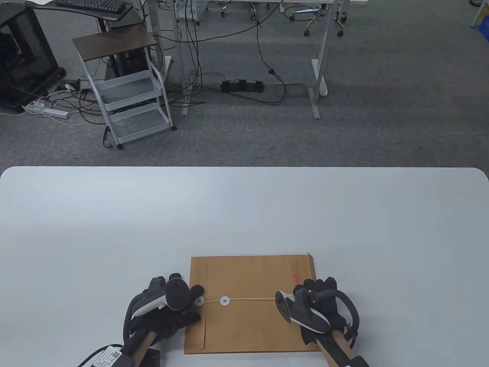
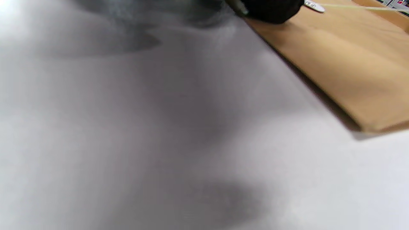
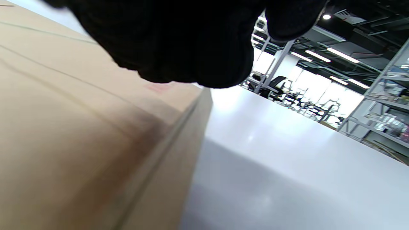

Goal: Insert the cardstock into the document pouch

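A brown kraft document pouch (image 1: 252, 279) lies flat near the table's front edge, with two white closure discs (image 1: 224, 301) and a thin white string (image 1: 250, 299). My left hand (image 1: 187, 306) rests on the pouch's left edge by the left disc; in the left wrist view a fingertip (image 2: 271, 11) presses the pouch (image 2: 345, 64) beside a disc (image 2: 314, 5). My right hand (image 1: 317, 290) is over the pouch's right edge and the string runs taut to it; its tracker hides the grip. The right wrist view shows gloved fingers (image 3: 179, 41) above the pouch (image 3: 80, 127). No cardstock is in view.
The white table (image 1: 244, 214) stretches far beyond the pouch on all sides. On the floor behind it stand a white wire cart (image 1: 126, 99), desk legs and cables.
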The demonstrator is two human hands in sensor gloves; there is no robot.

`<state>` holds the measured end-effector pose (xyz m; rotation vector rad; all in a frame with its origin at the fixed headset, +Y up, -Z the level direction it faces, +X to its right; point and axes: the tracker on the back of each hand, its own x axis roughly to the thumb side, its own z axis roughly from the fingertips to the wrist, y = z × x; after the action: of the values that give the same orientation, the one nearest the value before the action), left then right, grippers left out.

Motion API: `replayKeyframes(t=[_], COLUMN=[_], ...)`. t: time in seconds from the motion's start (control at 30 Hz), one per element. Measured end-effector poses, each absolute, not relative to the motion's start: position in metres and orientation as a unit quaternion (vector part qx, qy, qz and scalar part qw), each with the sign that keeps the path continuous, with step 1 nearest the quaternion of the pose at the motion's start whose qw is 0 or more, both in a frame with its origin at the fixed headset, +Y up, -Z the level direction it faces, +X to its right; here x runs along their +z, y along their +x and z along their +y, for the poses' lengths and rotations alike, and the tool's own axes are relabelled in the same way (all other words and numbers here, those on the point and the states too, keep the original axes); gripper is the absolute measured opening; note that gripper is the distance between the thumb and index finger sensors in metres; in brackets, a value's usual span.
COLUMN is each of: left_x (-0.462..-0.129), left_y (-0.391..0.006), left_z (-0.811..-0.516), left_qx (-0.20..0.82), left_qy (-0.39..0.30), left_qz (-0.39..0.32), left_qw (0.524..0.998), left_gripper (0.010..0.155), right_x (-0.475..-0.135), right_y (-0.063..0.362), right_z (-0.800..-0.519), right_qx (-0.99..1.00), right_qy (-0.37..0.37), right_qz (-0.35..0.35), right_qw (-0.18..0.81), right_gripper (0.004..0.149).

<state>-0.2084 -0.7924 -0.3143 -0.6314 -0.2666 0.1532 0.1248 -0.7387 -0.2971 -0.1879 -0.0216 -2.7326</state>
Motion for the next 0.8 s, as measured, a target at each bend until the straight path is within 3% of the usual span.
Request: replayKeyframes(t=[0.2,0.37,0.4,0.57,0.6,0.63,0.67,0.8], left_x=[-0.313,-0.307,-0.305,-0.291,-0.287,-0.283,-0.280,-0.272], left_y=[-0.208,-0.203,-0.201,-0.192,-0.191,-0.190,-0.190,-0.192], left_z=[-0.789,-0.753,-0.746,-0.704,-0.696,-0.688,-0.682,-0.666], left_qx=[0.070,0.054,0.055,0.036,0.033,0.033,0.035,0.058], left_qy=[-0.291,-0.210,-0.194,-0.106,-0.084,-0.063,-0.048,0.003], left_qz=[-0.134,-0.134,-0.134,-0.152,-0.155,-0.158,-0.161,-0.177], left_qw=[0.945,0.967,0.970,0.982,0.984,0.985,0.985,0.982], left_gripper=[0.071,0.070,0.070,0.069,0.068,0.068,0.068,0.066], right_x=[-0.296,-0.297,-0.297,-0.298,-0.297,-0.296,-0.294,-0.288], right_y=[0.145,0.144,0.140,0.106,0.097,0.087,0.079,0.054], right_z=[-0.735,-0.718,-0.714,-0.683,-0.678,-0.674,-0.672,-0.675], right_qx=[-0.976,-0.988,-0.990,-0.995,-0.995,-0.995,-0.994,-0.989], right_qy=[-0.013,0.008,0.005,-0.019,-0.027,-0.039,-0.051,-0.105], right_qz=[0.001,0.022,0.024,0.061,0.072,0.086,0.096,0.106], right_qw=[0.218,0.154,0.142,0.079,0.064,0.044,0.027,-0.018], right_gripper=[0.034,0.045,0.026,0.020,0.058,0.045,0.060,0.066])
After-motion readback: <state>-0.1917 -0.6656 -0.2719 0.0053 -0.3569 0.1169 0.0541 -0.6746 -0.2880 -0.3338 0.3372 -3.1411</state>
